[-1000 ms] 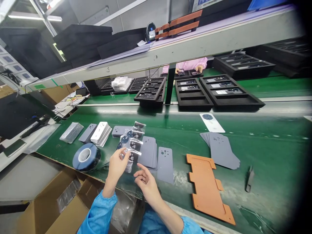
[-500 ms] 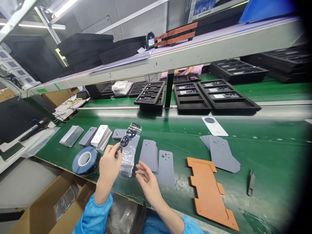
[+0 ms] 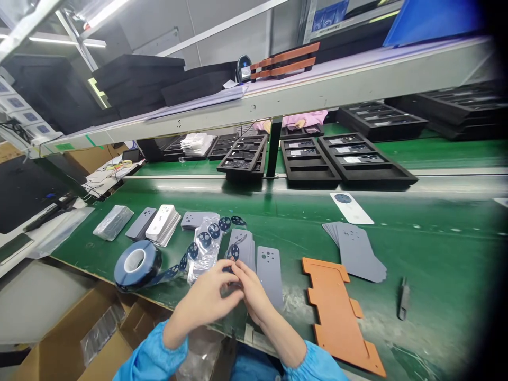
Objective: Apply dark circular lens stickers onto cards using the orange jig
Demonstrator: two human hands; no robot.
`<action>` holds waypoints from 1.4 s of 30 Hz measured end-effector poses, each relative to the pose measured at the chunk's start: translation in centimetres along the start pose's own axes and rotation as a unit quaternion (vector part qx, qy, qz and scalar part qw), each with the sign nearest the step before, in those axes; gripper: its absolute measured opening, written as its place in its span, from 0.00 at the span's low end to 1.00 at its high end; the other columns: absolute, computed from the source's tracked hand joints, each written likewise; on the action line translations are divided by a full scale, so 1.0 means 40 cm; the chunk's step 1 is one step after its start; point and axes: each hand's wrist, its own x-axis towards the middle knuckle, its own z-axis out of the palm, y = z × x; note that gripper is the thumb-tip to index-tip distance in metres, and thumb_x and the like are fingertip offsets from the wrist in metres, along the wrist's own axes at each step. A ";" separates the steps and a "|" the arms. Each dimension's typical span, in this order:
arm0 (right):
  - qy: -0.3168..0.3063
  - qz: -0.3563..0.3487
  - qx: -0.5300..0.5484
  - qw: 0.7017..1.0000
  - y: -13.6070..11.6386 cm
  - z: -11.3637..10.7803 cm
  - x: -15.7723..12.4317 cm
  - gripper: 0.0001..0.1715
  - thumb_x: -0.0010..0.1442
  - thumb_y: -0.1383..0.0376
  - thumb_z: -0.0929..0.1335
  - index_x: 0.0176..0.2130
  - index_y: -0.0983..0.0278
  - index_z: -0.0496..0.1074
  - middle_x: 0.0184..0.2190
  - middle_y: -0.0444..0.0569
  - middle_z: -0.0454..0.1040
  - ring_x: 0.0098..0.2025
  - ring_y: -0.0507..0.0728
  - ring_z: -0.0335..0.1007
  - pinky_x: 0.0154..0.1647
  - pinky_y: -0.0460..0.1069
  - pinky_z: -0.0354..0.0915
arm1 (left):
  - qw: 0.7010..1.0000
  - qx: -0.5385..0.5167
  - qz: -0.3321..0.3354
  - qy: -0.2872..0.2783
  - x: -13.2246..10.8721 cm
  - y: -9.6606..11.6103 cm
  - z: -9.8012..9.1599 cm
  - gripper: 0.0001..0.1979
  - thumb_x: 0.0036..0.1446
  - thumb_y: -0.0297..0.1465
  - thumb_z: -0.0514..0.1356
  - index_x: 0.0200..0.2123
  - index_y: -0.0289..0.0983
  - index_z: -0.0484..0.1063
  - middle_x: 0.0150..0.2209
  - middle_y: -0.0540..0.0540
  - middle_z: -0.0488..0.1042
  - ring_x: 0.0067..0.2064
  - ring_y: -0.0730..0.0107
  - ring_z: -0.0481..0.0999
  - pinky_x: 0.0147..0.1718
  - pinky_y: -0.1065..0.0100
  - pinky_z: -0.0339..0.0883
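Note:
A clear strip of round dark stickers with holes (image 3: 205, 239) runs off a blue roll (image 3: 137, 264) and loops over a stack of clear plastic sleeves (image 3: 216, 248). The strip's end curls down to my fingertips. My left hand (image 3: 208, 293) is closed on this end, its thumb lower than the fingers. My right hand (image 3: 253, 290) meets it there, thumb and fingers pinched on the same end. Just beyond the hands lies a stack of grey phone-shaped cards (image 3: 246, 243), with a single grey card (image 3: 269, 270) to its right.
An orange plate (image 3: 341, 312), fanned grey cards (image 3: 357, 248), a white card with a dark round sticker (image 3: 353, 209) and tweezers (image 3: 404, 299) lie to the right. White cards (image 3: 162, 225) stand at left. Black trays (image 3: 309, 172) sit behind, beneath a shelf beam (image 3: 254, 103).
My left hand has moved right and down, drawing the strip out into a long loop from the roll. My right hand has come up to meet it at the strip's end.

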 end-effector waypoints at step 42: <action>0.025 -0.004 -0.020 0.999 0.195 -0.027 -0.047 0.29 0.47 0.58 0.78 0.47 0.63 0.72 0.29 0.45 0.77 0.28 0.53 0.72 0.27 0.46 0.66 | 0.933 -0.208 -0.282 -0.078 0.482 -0.451 -0.348 0.27 0.46 0.47 0.65 0.46 0.36 0.80 0.45 0.35 0.83 0.47 0.50 0.82 0.40 0.62 0.72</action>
